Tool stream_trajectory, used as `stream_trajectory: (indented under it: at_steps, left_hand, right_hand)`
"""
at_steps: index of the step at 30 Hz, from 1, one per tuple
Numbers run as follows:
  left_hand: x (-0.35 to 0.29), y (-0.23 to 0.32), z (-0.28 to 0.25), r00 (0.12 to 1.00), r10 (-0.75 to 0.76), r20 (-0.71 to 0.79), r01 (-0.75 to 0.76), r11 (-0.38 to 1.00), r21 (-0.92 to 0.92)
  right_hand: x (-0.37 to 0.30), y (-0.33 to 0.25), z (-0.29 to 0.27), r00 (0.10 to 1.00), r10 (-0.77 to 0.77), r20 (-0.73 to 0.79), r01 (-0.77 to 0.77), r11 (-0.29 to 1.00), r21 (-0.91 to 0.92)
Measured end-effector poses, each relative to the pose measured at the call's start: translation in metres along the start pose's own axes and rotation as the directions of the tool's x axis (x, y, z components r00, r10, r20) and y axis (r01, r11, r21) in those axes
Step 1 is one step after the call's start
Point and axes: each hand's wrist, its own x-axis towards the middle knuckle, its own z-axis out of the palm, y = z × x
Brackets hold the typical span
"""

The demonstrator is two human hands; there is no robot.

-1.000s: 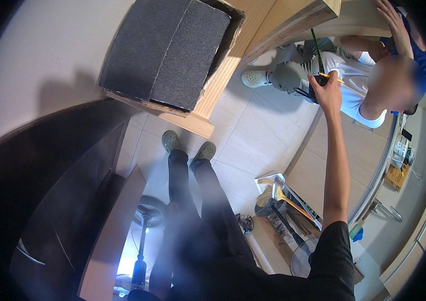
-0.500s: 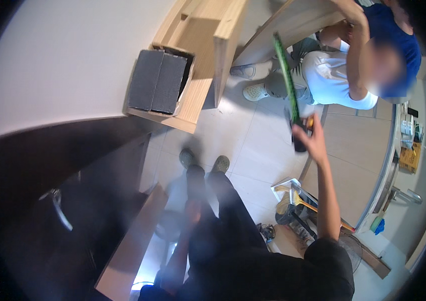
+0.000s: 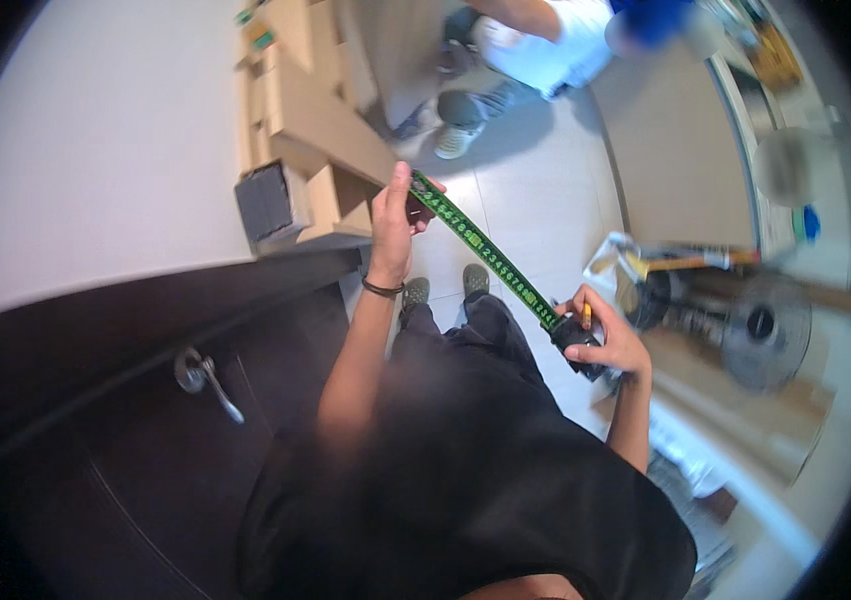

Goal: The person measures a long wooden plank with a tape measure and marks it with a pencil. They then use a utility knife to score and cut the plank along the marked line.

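Note:
A tape measure with a black case [image 3: 577, 346] rests in my right hand [image 3: 613, 338], whose fingers are wrapped round it. A small yellow-orange stick [image 3: 586, 314], perhaps a pencil, shows between that hand's fingers. The green blade [image 3: 485, 250] is drawn out and runs slantwise, up and to the left, in front of my body. At its far end my left hand [image 3: 395, 225] grips the blade's tip, thumb upward and the other fingers curled behind. The tip's hook is partly hidden by the fingers.
Pale wooden furniture [image 3: 320, 115] stands ahead left, with a dark grey box [image 3: 267, 203] by it. A dark door with a metal handle [image 3: 210, 385] is at my left. A co-worker [image 3: 540, 40] crouches ahead. To the right are a fan [image 3: 765, 320] and cardboard [image 3: 745, 400].
My left hand has risen from low beside my leg and taken hold of the blade's end. My right hand has come lower and nearer; the blade now slants left. The view has shifted.

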Motion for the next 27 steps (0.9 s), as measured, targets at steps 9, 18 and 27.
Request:
stream_trajectory:
  at_steps: [9, 18, 27]
  left_hand:
    - [-0.068, -0.1, 0.114, 0.571, -0.585, 0.576, 0.325, 0.805, 0.497]
    - [-0.281, -0.25, 0.253, -0.28, -0.811, 0.514, 0.395, 0.391, 0.832]
    - [-0.465, -0.379, 0.393, -0.53, -0.828, 0.18, 0.27, 0.036, 0.962]
  right_hand:
    - [-0.081, 0.078, 0.119, 0.53, 0.176, -0.829, 0.118, 0.953, 0.278]
    - [-0.216, 0.161, 0.214, -0.373, 0.474, -0.798, 0.095, 0.875, 0.475]
    - [-0.413, 0.248, 0.2, -0.756, 0.354, -0.551, -0.1, 0.769, 0.631]
